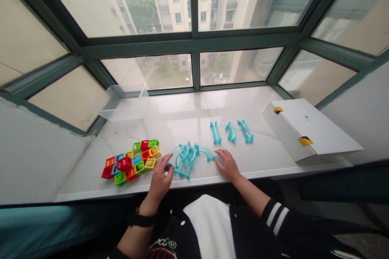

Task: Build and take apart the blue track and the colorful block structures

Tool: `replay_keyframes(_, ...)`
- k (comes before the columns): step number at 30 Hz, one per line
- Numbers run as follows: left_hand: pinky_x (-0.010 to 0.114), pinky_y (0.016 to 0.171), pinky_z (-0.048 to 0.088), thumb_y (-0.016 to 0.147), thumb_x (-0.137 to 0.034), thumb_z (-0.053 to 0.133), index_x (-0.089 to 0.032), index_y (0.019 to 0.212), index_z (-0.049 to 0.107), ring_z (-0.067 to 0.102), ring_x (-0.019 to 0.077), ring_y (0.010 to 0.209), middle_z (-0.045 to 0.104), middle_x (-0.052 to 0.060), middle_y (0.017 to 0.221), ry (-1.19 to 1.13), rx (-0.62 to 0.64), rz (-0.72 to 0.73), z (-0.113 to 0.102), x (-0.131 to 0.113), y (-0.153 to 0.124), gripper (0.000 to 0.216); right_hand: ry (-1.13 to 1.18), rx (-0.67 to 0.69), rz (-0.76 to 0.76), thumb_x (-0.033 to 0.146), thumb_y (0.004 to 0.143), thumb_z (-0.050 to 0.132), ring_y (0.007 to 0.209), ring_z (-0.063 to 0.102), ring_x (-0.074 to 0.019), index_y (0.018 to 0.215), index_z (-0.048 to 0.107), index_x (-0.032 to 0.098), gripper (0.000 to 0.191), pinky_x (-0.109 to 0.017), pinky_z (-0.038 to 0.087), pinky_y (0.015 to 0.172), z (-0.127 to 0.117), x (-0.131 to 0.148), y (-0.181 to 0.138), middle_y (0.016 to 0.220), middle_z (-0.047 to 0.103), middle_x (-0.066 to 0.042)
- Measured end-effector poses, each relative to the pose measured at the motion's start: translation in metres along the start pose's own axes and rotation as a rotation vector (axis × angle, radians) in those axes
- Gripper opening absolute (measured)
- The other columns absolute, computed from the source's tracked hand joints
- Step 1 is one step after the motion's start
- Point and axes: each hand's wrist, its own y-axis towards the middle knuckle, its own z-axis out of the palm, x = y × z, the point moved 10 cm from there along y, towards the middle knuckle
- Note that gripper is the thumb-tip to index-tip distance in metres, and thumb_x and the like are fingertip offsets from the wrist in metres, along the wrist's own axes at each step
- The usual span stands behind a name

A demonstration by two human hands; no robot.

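Marble sill (182, 117) is bearing a white box (306, 129), coloured blocks (133, 161) and the turquoise track pile (187, 156) centre-front, the right hand (227, 164) lying open and empty beside it, the left hand (160, 180) pinching a small grey piece (168, 166).

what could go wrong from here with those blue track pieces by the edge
The pile of blue track pieces lies near the front edge of the sill; a nudge from the left hand or right hand might push some off. The small dark piece by the left hand may roll away.
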Motion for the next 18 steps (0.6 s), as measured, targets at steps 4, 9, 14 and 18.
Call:
replay_keyframes(4, 0.034, 0.080, 0.058, 0.094, -0.033, 0.064, -0.024, 0.133, 0.067, 0.065, 0.0162, 0.080, 0.071, 0.008, 0.117, -0.192, 0.070, -0.051, 0.022, -0.012, 0.003, 0.040, 0.087, -0.034, -0.006, 0.024, 0.096, 0.058, 0.121, 0.064, -0.0282, 0.131, 0.067, 0.027, 0.036, -0.051, 0.054, 0.109, -0.011, 0.008, 0.005, 0.126, 0.066, -0.011)
replay_keyframes(9, 0.031, 0.078, 0.056, 0.092, -0.035, 0.069, -0.022, 0.131, 0.068, 0.065, 0.0167, 0.076, 0.069, 0.002, 0.085, -0.333, 0.199, -0.125, 0.060, -0.034, 0.012, 0.041, 0.296, 0.015, -0.008, 0.030, 0.098, 0.062, 0.116, 0.068, -0.0259, 0.141, 0.061, 0.028, 0.043, -0.043, 0.062, 0.093, -0.034, 0.043, 0.029, 0.134, 0.064, -0.012)
replay_keyframes(14, 0.035, 0.085, 0.058, 0.089, -0.034, 0.072, -0.024, 0.117, 0.066, 0.069, 0.0170, 0.082, 0.075, 0.009, 0.120, -0.427, 0.225, -0.078, 0.082, -0.063, 0.023, 0.030, 0.530, 0.189, -0.040, 0.036, 0.100, 0.064, 0.112, 0.071, -0.0222, 0.150, 0.054, 0.031, 0.052, -0.041, 0.064, 0.094, -0.044, 0.079, 0.042, 0.144, 0.063, -0.011)
replay_keyframes(18, 0.035, 0.084, 0.059, 0.088, -0.034, 0.074, -0.023, 0.110, 0.062, 0.071, 0.0176, 0.083, 0.076, 0.009, 0.115, -0.455, 0.218, -0.095, 0.087, -0.062, 0.025, 0.028, 0.523, 0.185, -0.045, 0.038, 0.098, 0.069, 0.104, 0.072, -0.0205, 0.144, 0.062, 0.029, 0.047, -0.040, 0.064, 0.093, -0.055, 0.083, 0.042, 0.136, 0.068, -0.011)
